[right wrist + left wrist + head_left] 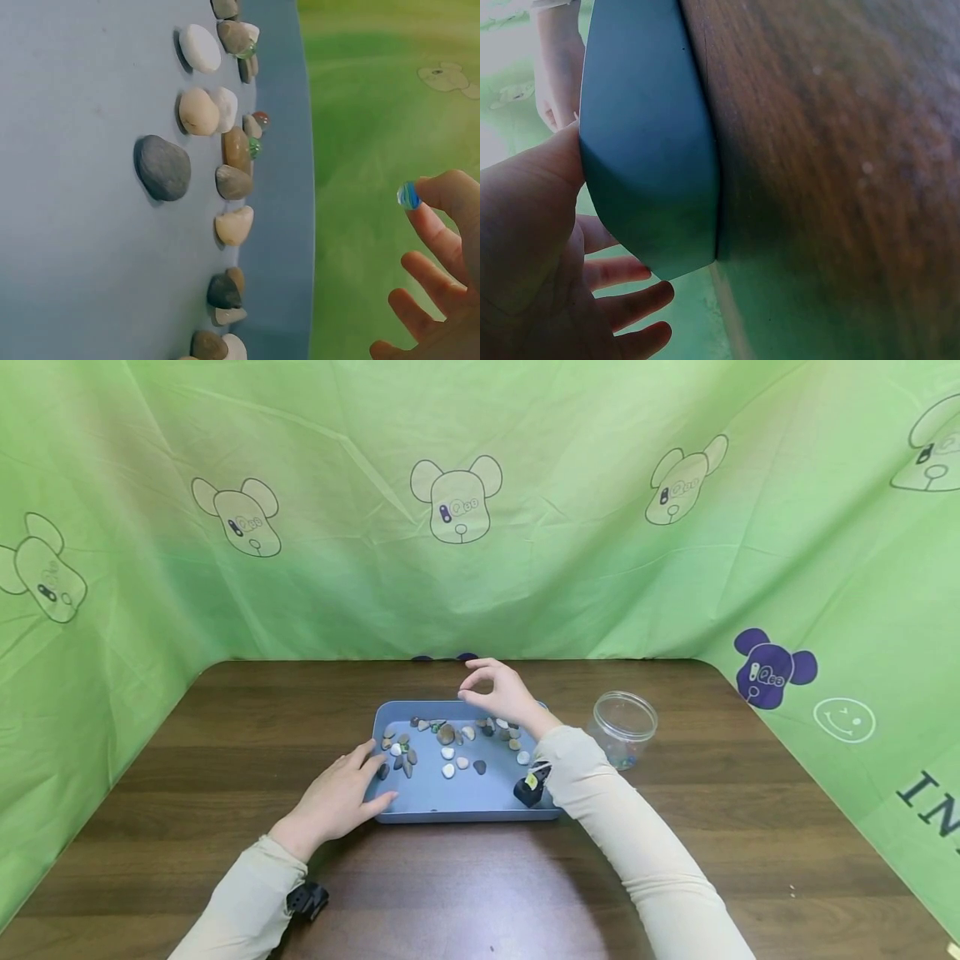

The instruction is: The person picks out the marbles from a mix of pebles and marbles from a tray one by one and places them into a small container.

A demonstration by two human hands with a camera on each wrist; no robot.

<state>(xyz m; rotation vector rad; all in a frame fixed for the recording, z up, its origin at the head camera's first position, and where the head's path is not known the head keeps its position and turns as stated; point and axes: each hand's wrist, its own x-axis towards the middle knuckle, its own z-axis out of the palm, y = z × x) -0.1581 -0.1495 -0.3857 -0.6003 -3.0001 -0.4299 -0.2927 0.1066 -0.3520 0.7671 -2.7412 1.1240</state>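
Note:
A blue tray (465, 797) lies at the table's middle and holds several pebbles (448, 752) and a few glass marbles. My left hand (375, 777) rests on the tray's front-left corner, its fingers straight on the rim and its thumb against the front wall. In the left wrist view the left hand (585, 240) spreads beside the tray's outer wall (645, 150). My right hand (468, 693) hovers above the tray's far edge. There the right hand (431, 225) pinches a blue-green marble (409, 196) at its fingertips, clear of the tray floor (75, 225).
A clear plastic jar (624, 727) with no lid stands just right of the tray, with a few coloured marbles at its bottom. Green cloth (480, 568) walls in the dark wooden table (225, 735) at the back and both sides.

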